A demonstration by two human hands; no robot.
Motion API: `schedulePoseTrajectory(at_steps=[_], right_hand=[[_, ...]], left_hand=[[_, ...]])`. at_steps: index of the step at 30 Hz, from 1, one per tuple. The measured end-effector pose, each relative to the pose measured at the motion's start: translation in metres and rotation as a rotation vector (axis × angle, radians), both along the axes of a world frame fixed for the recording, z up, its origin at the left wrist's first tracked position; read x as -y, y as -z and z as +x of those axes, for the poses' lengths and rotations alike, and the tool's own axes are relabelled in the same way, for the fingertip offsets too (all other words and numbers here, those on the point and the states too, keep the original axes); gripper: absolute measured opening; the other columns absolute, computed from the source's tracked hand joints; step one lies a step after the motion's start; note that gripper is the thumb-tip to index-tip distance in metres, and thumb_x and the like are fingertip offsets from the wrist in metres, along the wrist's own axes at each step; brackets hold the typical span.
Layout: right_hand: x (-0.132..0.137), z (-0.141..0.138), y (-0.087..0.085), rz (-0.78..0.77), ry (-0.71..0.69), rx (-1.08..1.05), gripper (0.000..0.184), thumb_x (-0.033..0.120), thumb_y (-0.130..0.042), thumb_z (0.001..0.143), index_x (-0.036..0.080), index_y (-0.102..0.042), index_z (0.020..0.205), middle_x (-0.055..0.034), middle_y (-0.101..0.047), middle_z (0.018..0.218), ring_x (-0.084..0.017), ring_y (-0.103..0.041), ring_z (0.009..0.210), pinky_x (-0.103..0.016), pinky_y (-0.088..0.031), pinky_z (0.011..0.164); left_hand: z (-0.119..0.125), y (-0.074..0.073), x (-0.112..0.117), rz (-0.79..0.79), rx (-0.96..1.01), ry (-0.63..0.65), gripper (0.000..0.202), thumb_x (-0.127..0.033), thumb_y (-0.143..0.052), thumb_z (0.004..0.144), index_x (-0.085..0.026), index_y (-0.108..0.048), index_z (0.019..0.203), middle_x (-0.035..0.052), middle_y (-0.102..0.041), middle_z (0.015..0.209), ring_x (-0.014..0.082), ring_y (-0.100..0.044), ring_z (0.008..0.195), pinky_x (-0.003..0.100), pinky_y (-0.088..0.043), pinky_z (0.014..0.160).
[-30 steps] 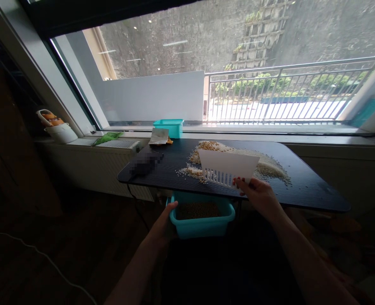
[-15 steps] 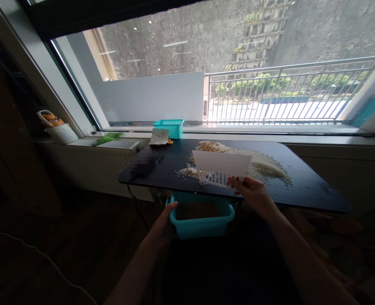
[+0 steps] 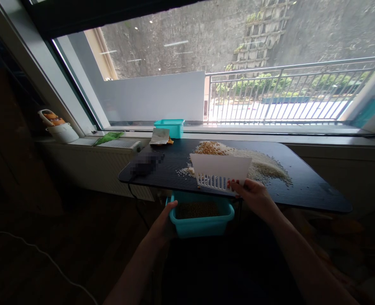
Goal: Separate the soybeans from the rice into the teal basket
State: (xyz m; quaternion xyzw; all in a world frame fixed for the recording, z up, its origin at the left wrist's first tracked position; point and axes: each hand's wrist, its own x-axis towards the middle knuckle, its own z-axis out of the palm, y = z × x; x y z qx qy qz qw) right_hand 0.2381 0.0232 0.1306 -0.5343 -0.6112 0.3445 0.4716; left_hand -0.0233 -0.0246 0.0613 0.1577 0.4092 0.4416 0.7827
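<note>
My left hand (image 3: pixel 165 220) grips the left end of a teal plastic bin (image 3: pixel 203 226), its thumb over the rim; the other fingers are hidden. Brown grains or beans (image 3: pixel 197 209) lie inside the bin, which sits just below the table's front edge. Pinched in my right hand (image 3: pixel 252 192) is the lower right corner of a white slotted plastic panel (image 3: pixel 220 165), tilted over the front of the table. Behind it spread white rice-like grains (image 3: pixel 266 165), with a patch of yellow-orange kernels (image 3: pixel 210 147) at the back left of the pile.
The dark table (image 3: pixel 308 190) stands against the window. At its back left are a second teal bin (image 3: pixel 174 129) and a pale packet (image 3: pixel 159 136); a blurred dark object (image 3: pixel 145 164) lies nearer. A white pot (image 3: pixel 62 132) and green cloth (image 3: pixel 109 137) rest by the radiator (image 3: pixel 104 167).
The white slotted panel in my right hand has come slightly down and toward the front edge of the table. My left hand and the bin have hardly moved.
</note>
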Motion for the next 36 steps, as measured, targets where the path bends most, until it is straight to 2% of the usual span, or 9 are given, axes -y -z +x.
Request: schedulePoseTrajectory(at_steps=[9,14,18,24,30,36], right_hand=[[0.002,0.000,0.001,0.009,0.023,0.003,0.042,0.059,-0.066,0.064,0.017,-0.072,0.069,-0.0038,-0.066,0.061,-0.016,-0.057,0.054,-0.028,-0.049,0.051],[0.005,0.003,0.001,-0.020,-0.018,-0.022,0.041,0.057,-0.067,0.066,0.018,-0.074,0.074,-0.0046,-0.069,0.068,-0.018,-0.060,0.061,-0.028,-0.050,0.053],[0.010,-0.005,0.000,-0.016,0.036,-0.063,0.042,0.059,-0.068,0.063,0.017,-0.073,0.070,-0.0051,-0.069,0.067,-0.018,-0.061,0.060,-0.029,-0.051,0.054],[0.016,-0.022,0.015,-0.083,0.022,-0.113,0.044,0.058,-0.068,0.064,0.016,-0.075,0.077,-0.0063,-0.072,0.073,-0.022,-0.064,0.067,-0.032,-0.053,0.061],[0.007,0.000,0.021,0.026,0.179,-0.043,0.038,0.052,-0.067,0.065,0.016,-0.074,0.071,-0.0046,-0.071,0.066,-0.022,-0.065,0.066,-0.031,-0.051,0.061],[-0.003,0.001,0.010,0.038,0.181,-0.013,0.034,0.048,-0.064,0.067,0.015,-0.073,0.069,-0.0048,-0.070,0.065,-0.020,-0.062,0.063,-0.030,-0.049,0.059]], left_hand=[[-0.001,0.001,-0.001,-0.016,-0.030,-0.015,0.058,-0.046,-0.057,0.081,-0.017,-0.048,0.132,0.0124,-0.062,0.120,0.0295,-0.061,0.108,0.038,-0.050,0.086],[0.000,-0.001,0.000,-0.007,-0.030,-0.022,0.056,-0.044,-0.057,0.082,-0.016,-0.050,0.130,0.0127,-0.064,0.118,0.0287,-0.061,0.107,0.037,-0.050,0.086],[0.001,-0.002,0.000,-0.021,-0.039,-0.032,0.057,-0.044,-0.057,0.081,-0.017,-0.050,0.130,0.0122,-0.063,0.119,0.0288,-0.061,0.106,0.037,-0.050,0.085],[0.001,-0.002,0.001,-0.043,-0.050,-0.023,0.058,-0.046,-0.057,0.082,-0.017,-0.049,0.131,0.0116,-0.064,0.118,0.0285,-0.061,0.106,0.037,-0.050,0.084],[0.003,-0.007,0.001,-0.037,-0.074,-0.016,0.054,-0.044,-0.053,0.084,-0.015,-0.050,0.130,0.0120,-0.067,0.110,0.0276,-0.063,0.102,0.036,-0.051,0.083],[0.003,-0.005,0.001,-0.059,-0.070,-0.004,0.054,-0.046,-0.053,0.084,-0.016,-0.051,0.128,0.0112,-0.065,0.116,0.0275,-0.061,0.108,0.035,-0.051,0.083]])
